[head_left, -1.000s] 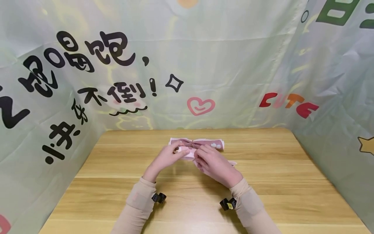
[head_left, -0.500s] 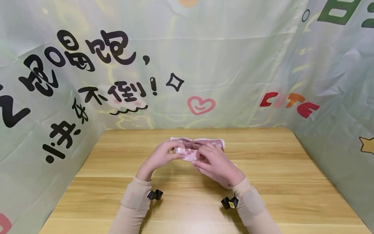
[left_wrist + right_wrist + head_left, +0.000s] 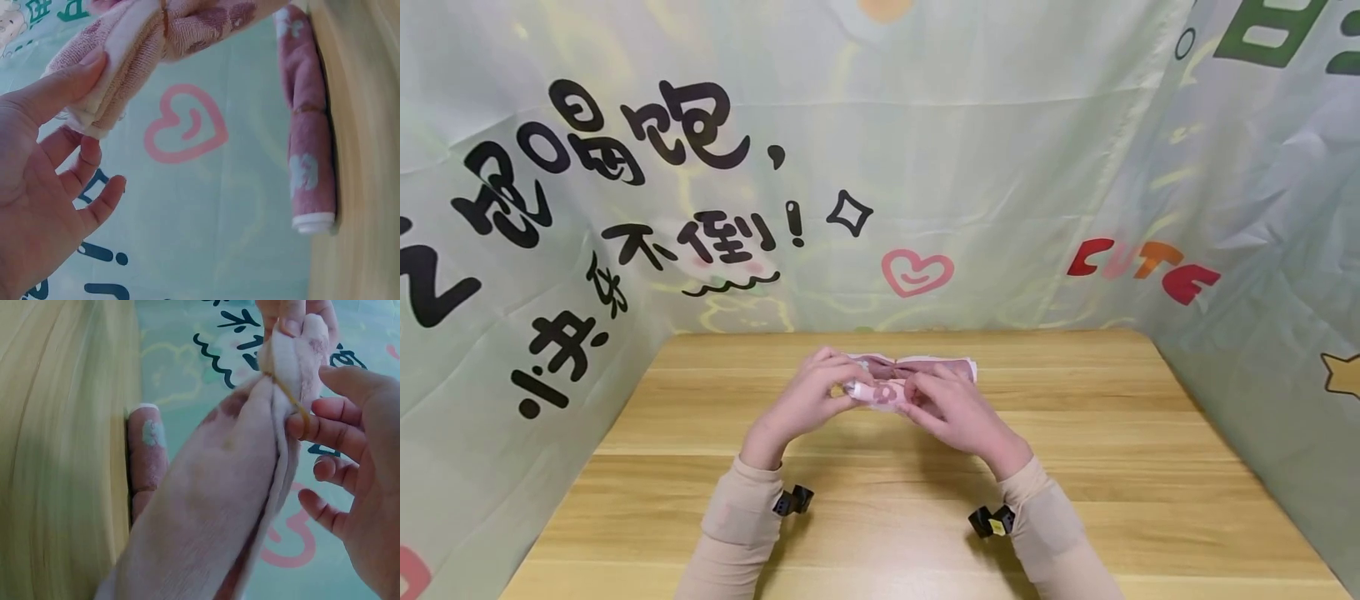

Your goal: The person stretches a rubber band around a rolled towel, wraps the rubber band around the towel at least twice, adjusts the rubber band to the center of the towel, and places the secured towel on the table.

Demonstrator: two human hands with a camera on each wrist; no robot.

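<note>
A light pink rolled towel point(image 3: 883, 394) is held up over the table between both hands. My left hand point(image 3: 801, 396) pinches its white-edged end between thumb and fingers, the other fingers loosely bent in the left wrist view. A thin tan rubber band point(image 3: 290, 400) runs round the towel partway along. My right hand point(image 3: 966, 417) has its index finger hooked in this band, pulling a loop away from the towel. Behind, a darker pink rolled towel point(image 3: 312, 150) lies on the table, cinched at its middle by another band. The hands partly cover both towels in the head view.
The wooden table point(image 3: 880, 517) reaches back to a pale green printed cloth backdrop point(image 3: 1000, 167), which also stands at both sides. Small black wrist cameras sit on each sleeve.
My left hand has shifted left along the light pink towel toward its end, its forearm moving outward. My right hand has turned a little, and the light towel's loose end below it is now hidden.
</note>
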